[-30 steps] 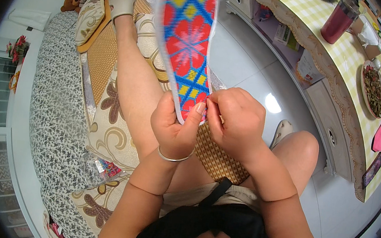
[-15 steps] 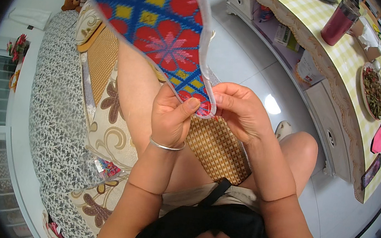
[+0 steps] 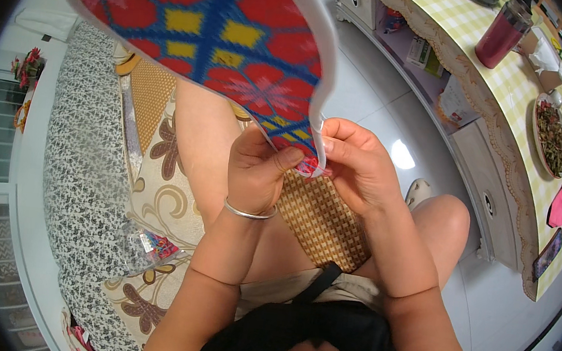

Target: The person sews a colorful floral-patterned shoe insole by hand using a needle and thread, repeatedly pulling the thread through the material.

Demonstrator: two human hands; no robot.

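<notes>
Head view, the only one; taking the woven mat (image 3: 324,224) as landmark.

Grips a stitched insole (image 3: 193,36) in the left hand (image 3: 257,173), just beyond the mat's far end: thumb on the patterned face, fingers mostly hidden beneath. Shows red flowers, blue lattice, yellow squares, white border. Has the narrow end nearest the mat and the broad end slanting off beyond it to the left, cut off by the top of the view.

Pinches with thumb and forefinger of the right hand (image 3: 357,163) at the right-hand border of that narrow end, also just beyond the mat. Looks like hands near but apart, with the narrow tip between. Apparently trails red thread (image 3: 317,174) by the right fingertips; cannot make out a needle.

To judge by grip and thread, at close thread work along the border. Calls next for a steady left clamp, a fine right pinch controlling the thread, and a border clear of the left thumb. Could sway at the broad end, being held by one tip only.

Note left of the mat a clear packet (image 3: 160,248) on a flowered cover (image 3: 169,198); well right of the mat, a bench (image 3: 507,107) under checked cloth.
</notes>
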